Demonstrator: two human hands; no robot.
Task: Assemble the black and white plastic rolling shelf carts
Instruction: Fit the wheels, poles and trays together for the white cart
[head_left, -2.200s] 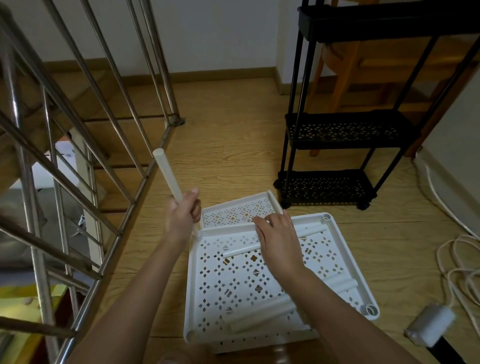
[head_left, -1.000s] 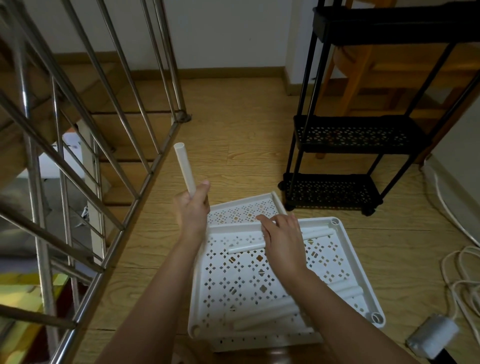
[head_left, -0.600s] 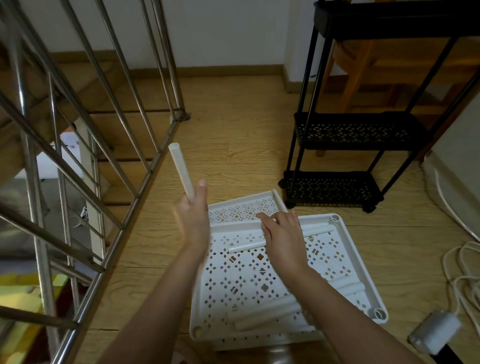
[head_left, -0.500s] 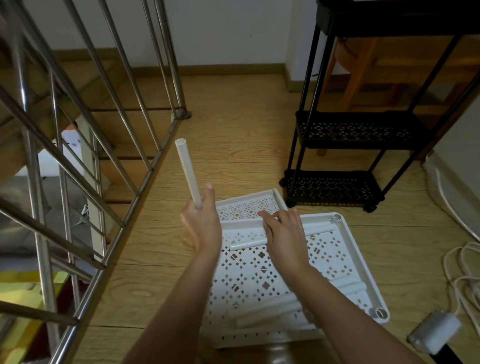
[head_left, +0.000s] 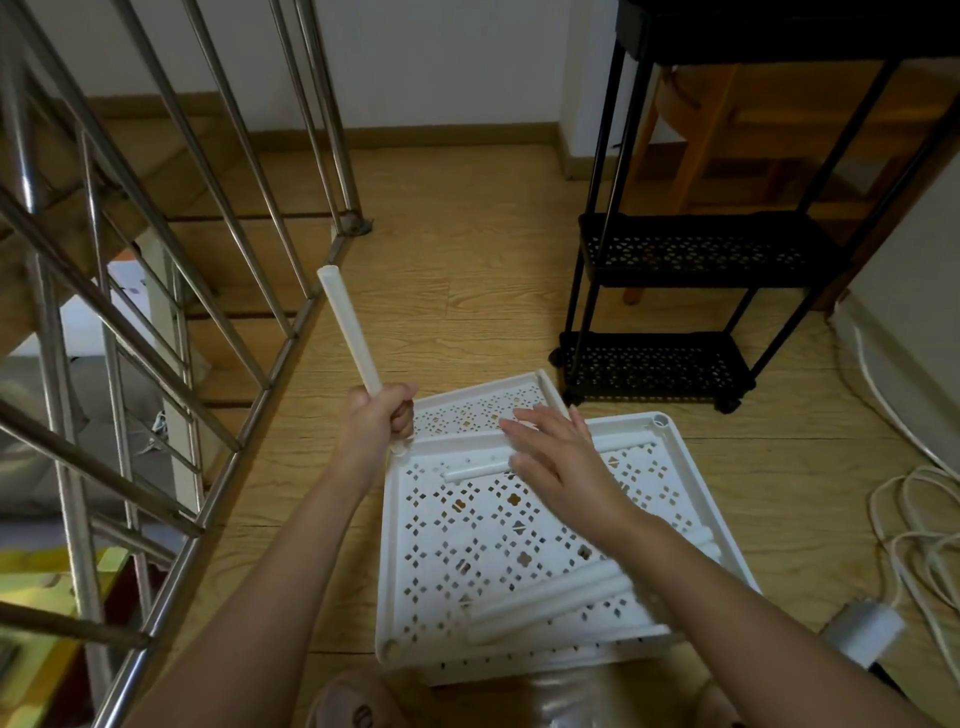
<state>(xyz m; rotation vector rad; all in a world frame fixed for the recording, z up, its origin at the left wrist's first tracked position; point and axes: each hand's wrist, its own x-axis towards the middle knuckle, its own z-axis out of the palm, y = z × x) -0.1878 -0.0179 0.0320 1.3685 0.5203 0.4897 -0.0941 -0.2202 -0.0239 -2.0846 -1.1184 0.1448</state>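
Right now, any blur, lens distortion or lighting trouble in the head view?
Head view: motion blur smears the right hand over the white tray; the left hand and its white tube are sharp. Same view: wide-angle lens bows the steel railing and black cart posts; lighting is dim.

A home's upstairs landing: steel stair railing (head_left: 218, 488) at 9 o'clock, wooden steps (head_left: 234, 249) descending at 10, skirting board (head_left: 441, 135) at 12, wooden chair (head_left: 696, 119) at 1.
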